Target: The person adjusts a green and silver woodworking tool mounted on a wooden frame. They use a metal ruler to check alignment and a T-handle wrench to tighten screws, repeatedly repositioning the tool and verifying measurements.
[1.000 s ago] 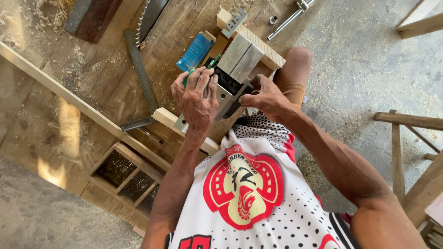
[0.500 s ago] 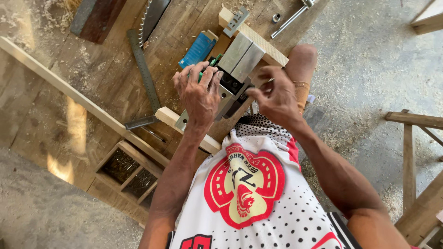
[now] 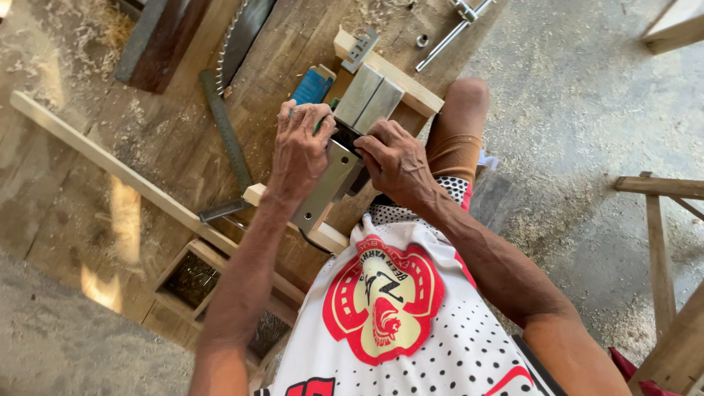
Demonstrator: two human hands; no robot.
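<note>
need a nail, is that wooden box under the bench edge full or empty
Not empty: the wooden box shows two open compartments holding dark, thin, tangled pieces. Too small to tell whether they are nails, or how deep they lie.

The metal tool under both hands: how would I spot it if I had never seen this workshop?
Start at the wooden workbench strewn with sawdust, then find the pale wooden strip near its edge. Just below it lies the metal tool, an upturned planer with flat silver plates, under the left hand and right hand. Nothing else nearby is broad, shiny and grey.
</note>
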